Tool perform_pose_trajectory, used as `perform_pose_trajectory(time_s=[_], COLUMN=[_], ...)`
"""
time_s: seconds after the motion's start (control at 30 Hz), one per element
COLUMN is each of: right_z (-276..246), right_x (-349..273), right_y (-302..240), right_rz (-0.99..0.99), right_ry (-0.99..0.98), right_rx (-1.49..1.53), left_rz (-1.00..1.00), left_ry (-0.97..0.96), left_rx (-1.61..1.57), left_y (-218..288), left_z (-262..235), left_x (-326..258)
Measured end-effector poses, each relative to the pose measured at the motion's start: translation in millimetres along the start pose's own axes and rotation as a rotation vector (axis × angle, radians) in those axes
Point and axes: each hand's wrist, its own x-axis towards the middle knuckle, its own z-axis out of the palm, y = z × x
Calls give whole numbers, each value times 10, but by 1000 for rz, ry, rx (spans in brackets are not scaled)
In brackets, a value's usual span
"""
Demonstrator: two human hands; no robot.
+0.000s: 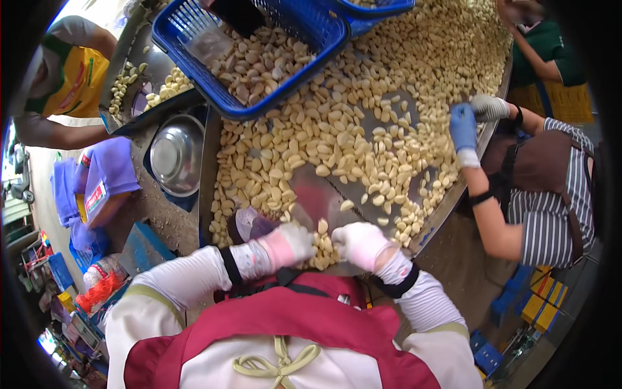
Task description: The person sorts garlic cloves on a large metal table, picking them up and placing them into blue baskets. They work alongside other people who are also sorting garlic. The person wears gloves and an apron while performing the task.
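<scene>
My left hand (295,244), in a white glove with a pink cuff, is curled at the near edge of a metal tray (324,194) spread with peeled garlic cloves (298,139). My right hand (361,244), gloved the same way, is closed just across from it, knuckles up. What either hand holds, if anything, is hidden by the fingers. A small heap of cloves (322,254) lies between the two hands, with one clove (322,225) standing out at its top. Beside my left hand is a purple and whitish object (249,223) whose kind I cannot make out.
A blue plastic basket (227,107) of garlic cloves rests on the tray's far left. Left of the tray sits a round metal bowl (175,155). A co-worker's blue-gloved hand (462,126) reaches over the right edge. Purple cloths (110,168) hang at the left.
</scene>
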Motion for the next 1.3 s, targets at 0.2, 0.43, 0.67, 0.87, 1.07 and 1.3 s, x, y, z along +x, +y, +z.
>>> perform_pose_trajectory(time_s=[0.2, 0.43, 0.67, 0.87, 1.07, 1.3], right_z=[-1192, -2194, -958, -48, -541, -384], right_x=[474, 1219, 769, 428, 343, 504], right_y=[89, 569, -177, -578, 35, -29], right_rz=[-448, 135, 200, 0, -28, -55], right_ry=[481, 856, 326, 163, 730, 253], right_rx=[609, 374, -271, -358, 241, 1482], left_rz=[-111, -976, -987, -717, -810, -525], left_ry=[110, 514, 290, 445, 208, 576], left_rx=[-92, 66, 114, 195, 418, -418], left_y=[-263, -1225, -1055, -1070, -1215, -648], left_z=[-350, -1042, -787, -763, -755, -943], left_x=[107, 108, -485, 39, 298, 457])
